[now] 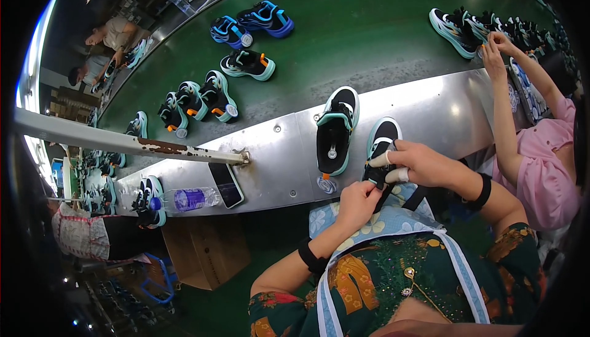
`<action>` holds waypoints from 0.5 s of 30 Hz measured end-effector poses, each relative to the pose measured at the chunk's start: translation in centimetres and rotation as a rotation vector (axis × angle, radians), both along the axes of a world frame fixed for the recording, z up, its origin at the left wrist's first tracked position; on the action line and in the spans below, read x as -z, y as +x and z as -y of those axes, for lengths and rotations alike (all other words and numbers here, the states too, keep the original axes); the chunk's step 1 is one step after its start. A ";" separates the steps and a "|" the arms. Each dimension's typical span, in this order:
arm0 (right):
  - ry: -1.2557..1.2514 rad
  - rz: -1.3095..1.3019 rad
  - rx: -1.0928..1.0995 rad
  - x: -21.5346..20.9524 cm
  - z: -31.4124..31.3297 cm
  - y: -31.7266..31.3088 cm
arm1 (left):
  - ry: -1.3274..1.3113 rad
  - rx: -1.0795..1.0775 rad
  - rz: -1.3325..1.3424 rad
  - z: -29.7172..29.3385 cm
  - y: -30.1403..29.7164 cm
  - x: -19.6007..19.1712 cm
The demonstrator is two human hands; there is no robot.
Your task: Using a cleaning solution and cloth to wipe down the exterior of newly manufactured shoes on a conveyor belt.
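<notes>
A black, white and mint-green sneaker sits at the metal edge in front of me, toe pointing away. My right hand, with pale covers on two fingertips, is closed on its upper near the laces. At its near end my left hand pinches a dark part of the same shoe; the exact part is hidden by my fingers. Just left of it stands a matching sneaker, its opening toward me, with an orange tab and a round tag at the heel.
Several sneakers stand on the green belt, including a blue-soled pair. A phone and a water bottle lie on the metal ledge at left, near a chipped white bar. At right, a co-worker's hands work beside more shoes.
</notes>
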State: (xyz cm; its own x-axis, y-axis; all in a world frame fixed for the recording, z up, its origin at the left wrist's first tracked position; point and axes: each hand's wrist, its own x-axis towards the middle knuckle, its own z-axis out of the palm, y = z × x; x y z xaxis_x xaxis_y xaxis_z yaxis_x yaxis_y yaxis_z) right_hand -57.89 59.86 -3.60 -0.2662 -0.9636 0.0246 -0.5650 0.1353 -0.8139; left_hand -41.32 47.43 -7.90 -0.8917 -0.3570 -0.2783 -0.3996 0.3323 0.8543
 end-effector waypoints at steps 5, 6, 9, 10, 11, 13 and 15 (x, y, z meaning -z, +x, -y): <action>0.037 -0.211 0.218 1.3 0.0 2.0 | -0.024 0.037 0.031 -0.2 -0.1 -0.2; 0.010 -0.164 0.157 1.1 0.0 1.4 | -0.027 0.036 0.037 -0.3 0.1 -0.2; 0.040 0.102 0.033 -0.6 -0.5 0.3 | 0.011 0.000 0.004 -0.7 -0.2 -0.4; 0.004 -0.059 0.075 0.2 -0.7 0.7 | -0.026 0.007 -0.001 -0.7 -0.3 -0.4; -0.025 -0.222 0.117 0.9 -1.1 1.0 | -0.057 0.016 -0.006 -0.8 -0.4 -0.4; 0.015 -0.325 0.220 1.8 -0.8 1.5 | -0.108 0.012 0.016 -0.8 -0.8 0.1; 0.024 -0.360 0.177 1.9 -0.6 1.0 | -0.074 0.020 0.064 -0.3 -0.9 -1.1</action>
